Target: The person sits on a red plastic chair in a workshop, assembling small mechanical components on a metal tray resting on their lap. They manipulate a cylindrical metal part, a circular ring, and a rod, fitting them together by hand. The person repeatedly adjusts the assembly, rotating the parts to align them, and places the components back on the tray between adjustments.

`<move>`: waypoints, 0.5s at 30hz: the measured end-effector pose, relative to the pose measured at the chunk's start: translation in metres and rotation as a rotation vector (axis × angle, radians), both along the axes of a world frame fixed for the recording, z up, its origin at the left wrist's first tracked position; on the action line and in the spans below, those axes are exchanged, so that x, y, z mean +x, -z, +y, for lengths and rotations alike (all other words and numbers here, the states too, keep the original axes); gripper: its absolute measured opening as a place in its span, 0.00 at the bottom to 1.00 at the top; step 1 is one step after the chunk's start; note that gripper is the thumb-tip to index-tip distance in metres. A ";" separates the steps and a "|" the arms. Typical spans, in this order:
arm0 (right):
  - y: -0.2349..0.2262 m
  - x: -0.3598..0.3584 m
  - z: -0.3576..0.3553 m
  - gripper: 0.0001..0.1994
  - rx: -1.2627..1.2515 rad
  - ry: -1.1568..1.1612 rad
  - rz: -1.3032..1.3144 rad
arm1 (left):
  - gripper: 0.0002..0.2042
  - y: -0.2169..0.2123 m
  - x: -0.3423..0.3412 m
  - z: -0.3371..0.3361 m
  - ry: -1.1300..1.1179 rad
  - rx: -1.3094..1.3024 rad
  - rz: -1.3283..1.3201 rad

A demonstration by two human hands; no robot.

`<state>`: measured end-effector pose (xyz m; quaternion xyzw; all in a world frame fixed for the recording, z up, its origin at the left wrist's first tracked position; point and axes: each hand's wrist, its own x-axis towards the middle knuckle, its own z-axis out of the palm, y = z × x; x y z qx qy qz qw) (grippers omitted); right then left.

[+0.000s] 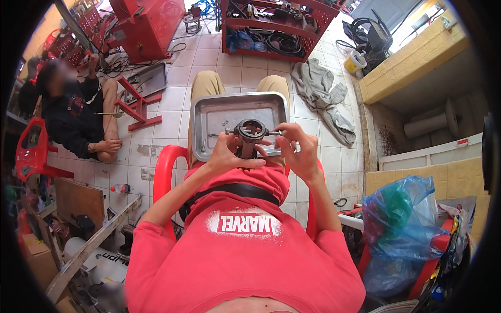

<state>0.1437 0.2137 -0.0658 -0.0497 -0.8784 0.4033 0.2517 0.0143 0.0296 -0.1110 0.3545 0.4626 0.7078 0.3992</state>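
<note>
Above a metal tray (219, 112) on the lap, left hand (225, 152) and right hand (294, 148) both clamped on a ring-shaped metal part (251, 130).

Metal tray (209, 112) lay on the lap, w/ ring-shaped part (251, 131) held over its near edge, left hand (227, 153) & right hand (294, 147) either side. Rag (322, 96) on floor right of tray; another person (73, 112) sat far left.

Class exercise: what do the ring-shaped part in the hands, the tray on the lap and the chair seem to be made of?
Ring-shaped part: dark, dull metal, probably steel, with threaded bolts sticking out sideways.
Tray: thin sheet metal, likely steel or aluminium; grey, scuffed, faintly reflective.
Chair: moulded plastic, by its smooth glossy red armrest.
</note>
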 end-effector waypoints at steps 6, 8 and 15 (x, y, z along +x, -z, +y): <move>0.012 -0.004 0.002 0.06 0.039 -0.023 0.016 | 0.26 0.004 0.000 0.002 -0.033 -0.039 0.014; 0.012 -0.005 0.001 0.06 0.138 -0.037 0.045 | 0.28 0.008 -0.002 0.001 -0.051 -0.077 0.022; 0.015 -0.004 0.001 0.05 0.020 -0.083 -0.001 | 0.32 0.020 -0.004 0.001 -0.141 -0.196 0.059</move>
